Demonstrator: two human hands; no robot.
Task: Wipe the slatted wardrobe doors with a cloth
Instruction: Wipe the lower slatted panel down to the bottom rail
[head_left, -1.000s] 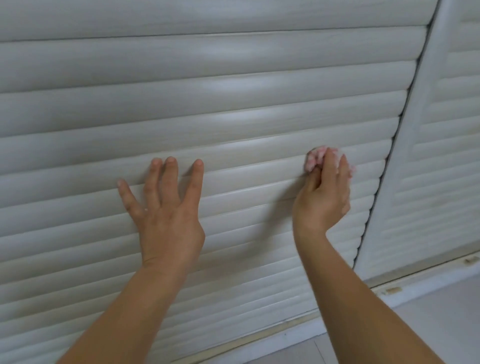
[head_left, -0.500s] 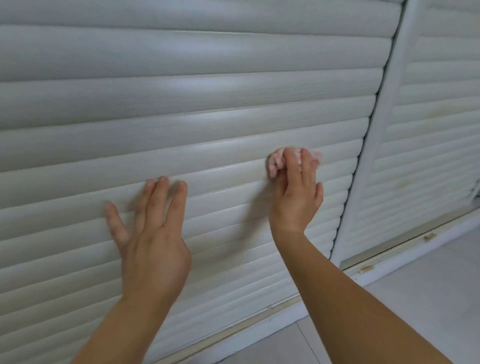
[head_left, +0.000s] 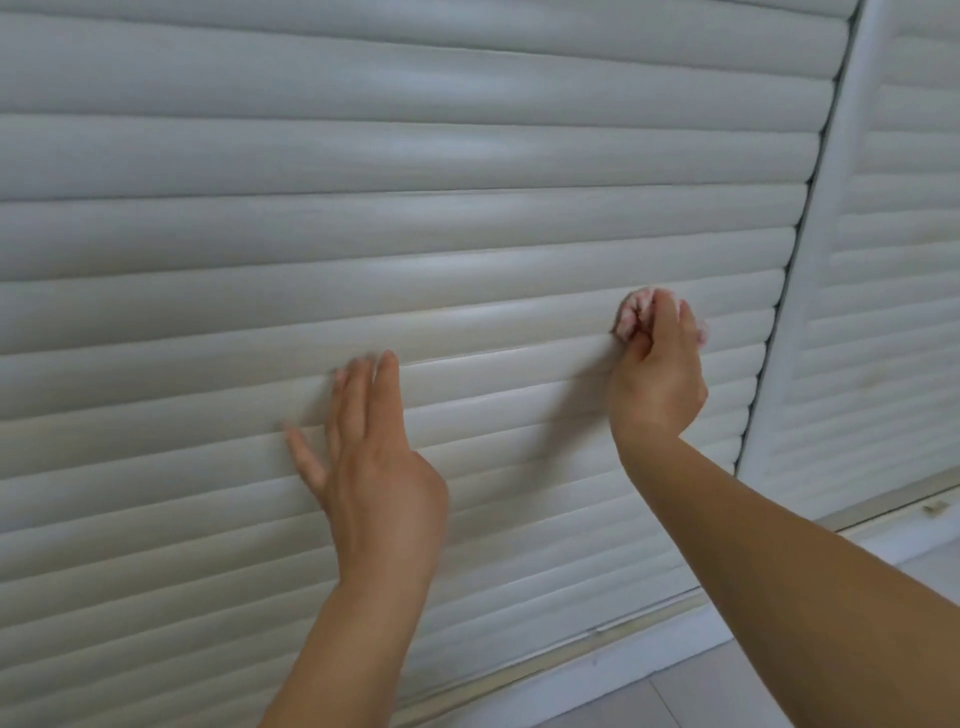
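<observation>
Flat-fingered, the left hand (head_left: 371, 467) keeps a wide grip, pressing the slatted wardrobe door (head_left: 363, 249) at about 7 o'clock. At 3 o'clock the right hand (head_left: 657, 374) bunches a pink cloth (head_left: 631, 314) against a slat, near the door's upright frame (head_left: 810, 312); pale floor (head_left: 727, 696) lies at 5 o'clock.

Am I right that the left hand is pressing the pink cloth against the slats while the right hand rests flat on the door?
Not quite: the hands are swapped. In the head view, the right hand grips the pink cloth against the slats, while the left hand rests flat, fingers straight, on the door.
</observation>
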